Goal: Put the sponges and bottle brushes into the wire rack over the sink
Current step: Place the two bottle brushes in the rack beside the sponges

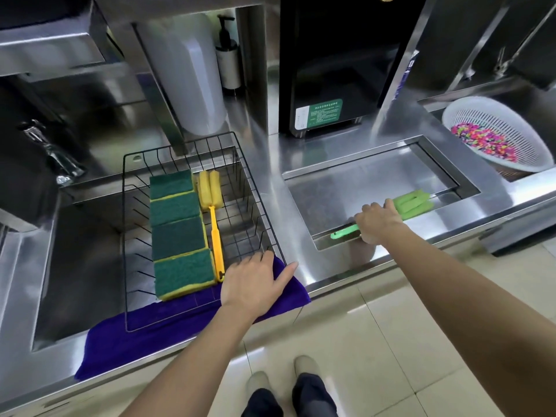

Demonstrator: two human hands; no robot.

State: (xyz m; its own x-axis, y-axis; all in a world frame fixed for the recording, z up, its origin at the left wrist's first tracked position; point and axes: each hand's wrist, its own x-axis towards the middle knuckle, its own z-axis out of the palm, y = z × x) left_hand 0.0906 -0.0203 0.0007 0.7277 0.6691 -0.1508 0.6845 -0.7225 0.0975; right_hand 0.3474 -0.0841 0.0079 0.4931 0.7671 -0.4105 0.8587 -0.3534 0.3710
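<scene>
Purple cloth [168,323] hangs over the near edge of the steel counter [288,236], with the near end of the black wire rack [258,188] resting on it. The left hand [255,284] lies flat at the rack's near right corner, fingers spread and closed on nothing, palm down partly on the cloth and partly on the wire rim. Inside the rack, which spans the left sink [84,266], four green-topped sponges [177,236] with yellow bases lie in a row from near edge to far edge, each touching the next. Just to their right, touching them, lies a yellow bottle brush [214,224], handle toward the near edge and foam head toward the far edge.

Across the counter strip to the right, the right hand [377,219] is wrapped around the handle of a green bottle brush [412,204] at the near edge of the shallow right-hand basin [376,176]; the handle's tip shows to the left of the fist and the green foam head to its right.

At the far right corner a white colander [493,127] of multicoloured bits leans tilted. Beyond the rack stand a translucent container [186,70] and a pump bottle [228,64], with a black appliance [331,64] to their right.
</scene>
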